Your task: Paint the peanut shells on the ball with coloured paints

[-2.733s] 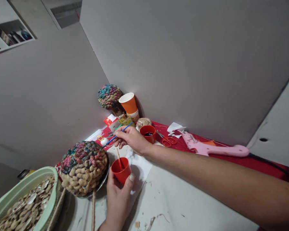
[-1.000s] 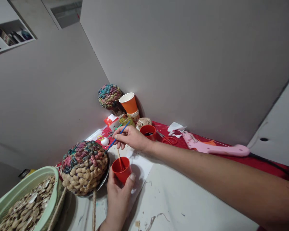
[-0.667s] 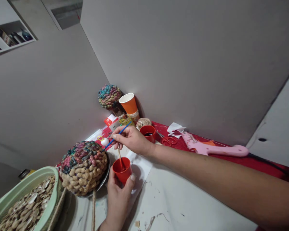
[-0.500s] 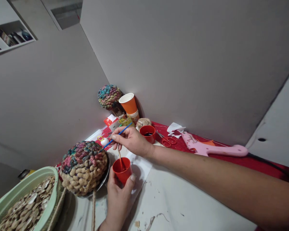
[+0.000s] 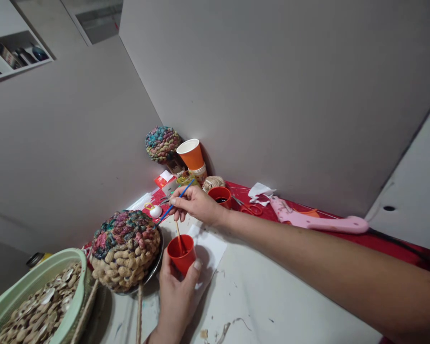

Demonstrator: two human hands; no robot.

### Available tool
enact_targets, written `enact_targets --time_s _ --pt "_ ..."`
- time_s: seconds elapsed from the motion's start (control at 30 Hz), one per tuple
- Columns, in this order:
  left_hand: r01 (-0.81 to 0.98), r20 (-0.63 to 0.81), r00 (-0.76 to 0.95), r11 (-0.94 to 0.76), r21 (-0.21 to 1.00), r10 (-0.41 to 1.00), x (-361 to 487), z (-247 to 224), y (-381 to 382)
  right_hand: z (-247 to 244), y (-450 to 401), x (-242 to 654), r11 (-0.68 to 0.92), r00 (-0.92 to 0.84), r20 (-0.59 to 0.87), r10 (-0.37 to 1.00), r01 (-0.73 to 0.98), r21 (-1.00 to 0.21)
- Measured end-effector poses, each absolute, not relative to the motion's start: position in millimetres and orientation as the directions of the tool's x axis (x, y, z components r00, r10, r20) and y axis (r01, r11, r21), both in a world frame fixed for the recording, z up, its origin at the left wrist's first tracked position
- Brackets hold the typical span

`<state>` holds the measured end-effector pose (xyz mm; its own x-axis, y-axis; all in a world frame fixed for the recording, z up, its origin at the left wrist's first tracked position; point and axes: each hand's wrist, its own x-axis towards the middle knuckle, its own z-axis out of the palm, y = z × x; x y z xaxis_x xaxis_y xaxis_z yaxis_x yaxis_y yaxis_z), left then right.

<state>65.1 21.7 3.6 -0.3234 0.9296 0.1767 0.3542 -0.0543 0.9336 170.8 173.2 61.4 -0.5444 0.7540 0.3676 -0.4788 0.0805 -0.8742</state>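
Observation:
My left hand (image 5: 177, 294) is wrapped round a small red cup (image 5: 182, 258) with a thin wooden stick (image 5: 178, 230) standing in it. Above the cup, my right hand (image 5: 193, 203) pinches a blue brush (image 5: 181, 195), its tip pointing down left at the edge of a peanut-covered dome (image 5: 125, 251). The upper part of the dome is coloured pink, teal and dark; the lower part is plain tan. A metal bowl rim (image 5: 159, 260) shows beneath the dome.
A green basket (image 5: 79, 282) of peanut shells is at lower left. Behind are a smaller coloured peanut ball (image 5: 162, 143), orange paper cups (image 5: 191, 154), a red cup of dark liquid (image 5: 220, 195), scissors (image 5: 251, 209) and a pink glue gun (image 5: 318, 221).
My right hand has shifted slightly right and up with the blue brush, whose tip has moved a little to the right. My left hand and its cup have stayed put.

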Motion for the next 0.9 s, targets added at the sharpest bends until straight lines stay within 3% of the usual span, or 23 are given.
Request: enact_targets --time_s 0.33,0.53,0.73,0.9 --pt "0.292 0.169 -0.342 -0.066 0.954 0.924 63.5 -2.6 20.9 69.5 167.6 178.8 0.123 -0.451 0.391 0.802 -0.516 -0.848" --pt "0.357 0.21 -0.383 -0.065 0.932 0.9 66.2 3.6 17.9 85.3 150.7 186.5 0.211 -0.369 0.424 0.827 -0.494 -0.843" --pt "0.339 0.235 -0.442 -0.082 0.937 0.866 71.3 10.1 12.8 91.9 122.2 197.0 0.415 -0.368 0.506 0.78 -0.302 -0.858" --pt "0.288 0.256 -0.435 -0.136 0.948 0.863 69.8 7.1 12.5 80.2 112.3 200.3 0.645 -0.443 0.624 0.643 -0.126 -0.754"
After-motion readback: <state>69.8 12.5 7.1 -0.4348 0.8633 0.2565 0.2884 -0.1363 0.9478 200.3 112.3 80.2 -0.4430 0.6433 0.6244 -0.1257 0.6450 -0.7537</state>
